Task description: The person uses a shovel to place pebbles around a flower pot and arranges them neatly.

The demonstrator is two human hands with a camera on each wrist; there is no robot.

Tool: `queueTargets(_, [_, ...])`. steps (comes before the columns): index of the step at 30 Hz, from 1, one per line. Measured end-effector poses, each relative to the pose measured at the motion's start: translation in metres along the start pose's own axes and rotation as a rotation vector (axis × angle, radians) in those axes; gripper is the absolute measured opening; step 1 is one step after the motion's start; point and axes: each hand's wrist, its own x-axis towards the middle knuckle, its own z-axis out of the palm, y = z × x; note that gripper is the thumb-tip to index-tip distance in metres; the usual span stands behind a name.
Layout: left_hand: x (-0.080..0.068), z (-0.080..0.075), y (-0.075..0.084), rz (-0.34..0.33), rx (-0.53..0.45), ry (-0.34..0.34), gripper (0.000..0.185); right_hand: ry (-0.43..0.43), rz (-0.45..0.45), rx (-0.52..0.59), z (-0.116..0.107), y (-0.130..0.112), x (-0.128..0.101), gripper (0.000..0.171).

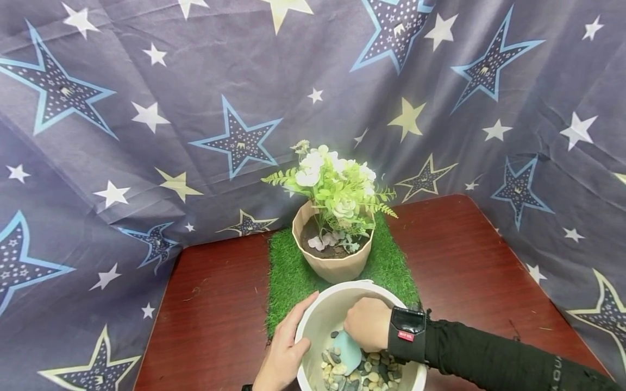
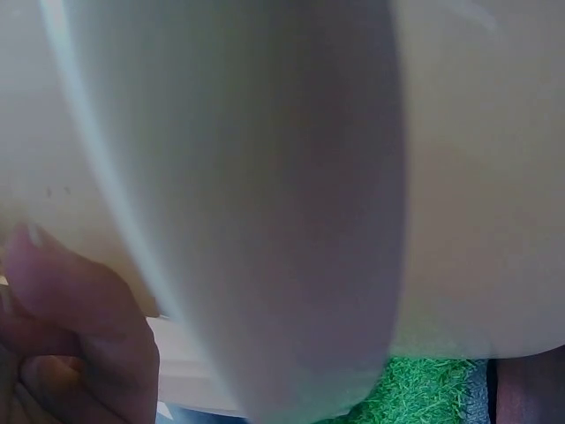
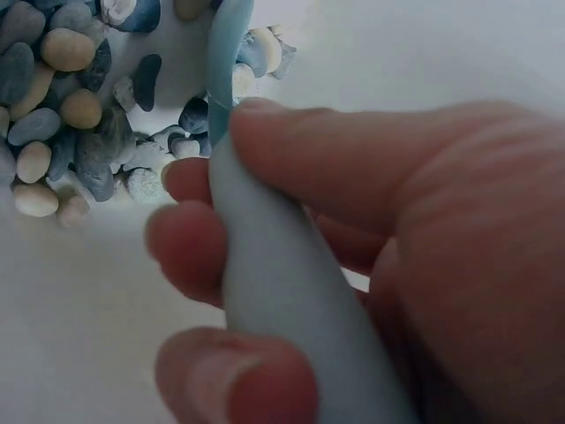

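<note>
A white bucket (image 1: 319, 317) stands at the near edge of the head view, with several grey and cream pebbles (image 1: 374, 376) at its bottom. My left hand (image 1: 282, 350) holds the bucket's left side, fingers along the outer wall and thumb at the rim. Inside the bucket, my right hand (image 1: 370, 323) grips a small trowel (image 1: 348, 353) with a pale blue blade. Its grey handle (image 3: 274, 274) lies between thumb and curled fingers in the right wrist view. The blade points down at the pebbles. The blurred bucket wall (image 2: 265, 177) fills most of the left wrist view.
Just behind the bucket, a beige pot (image 1: 337, 266) of white flowers and ferns (image 1: 337, 182) stands on a green turf mat (image 1: 283, 277). Beneath is a reddish-brown table (image 1: 215, 304). A star-patterned cloth (image 1: 195, 81) hangs around the back and sides.
</note>
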Motion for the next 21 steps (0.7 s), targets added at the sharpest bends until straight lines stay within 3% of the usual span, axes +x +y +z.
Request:
queueTargets(8, [0.000, 0.000, 0.001, 0.012, 0.011, 0.000, 0.091, -0.033, 0.005, 0.072, -0.007, 0.001, -0.002, 0.014])
queueTargets(15, [0.000, 0.000, 0.000, 0.009, 0.005, -0.002, 0.091, 0.045, -0.037, 0.072, -0.010, 0.003, -0.003, 0.021])
queueTargets(21, [0.000, 0.000, 0.000, 0.018, 0.005, 0.003, 0.091, -0.049, -0.028, 0.139, -0.012, 0.002, -0.003, 0.022])
